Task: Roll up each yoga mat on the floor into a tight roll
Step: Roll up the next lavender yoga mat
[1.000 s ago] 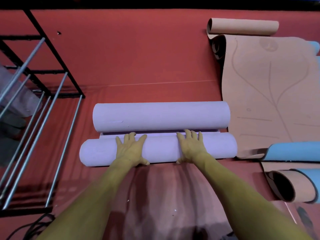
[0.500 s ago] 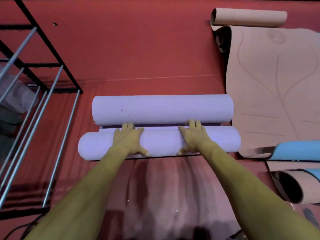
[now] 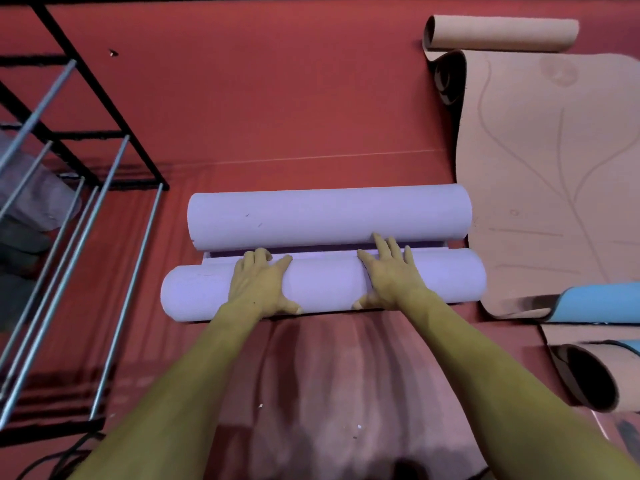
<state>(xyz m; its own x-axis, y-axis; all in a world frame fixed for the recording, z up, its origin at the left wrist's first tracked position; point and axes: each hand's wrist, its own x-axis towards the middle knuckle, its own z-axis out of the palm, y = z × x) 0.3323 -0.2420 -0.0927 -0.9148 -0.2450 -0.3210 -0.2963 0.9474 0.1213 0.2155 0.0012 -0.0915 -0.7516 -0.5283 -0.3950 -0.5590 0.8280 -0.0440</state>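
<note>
Two hands lie flat on the near roll (image 3: 322,284) of the lilac yoga mat, fingers straight and slightly spread: the left hand (image 3: 258,284) left of centre, the right hand (image 3: 391,275) right of centre, its fingertips reaching the seam against the far lilac roll (image 3: 329,216). Both rolls lie side by side on the red floor (image 3: 277,109), touching. A tan mat (image 3: 554,174) lies partly unrolled to the right, with a blue-backed mat (image 3: 602,303) near its lower edge. A black metal rack (image 3: 69,188) stands on the left
</note>
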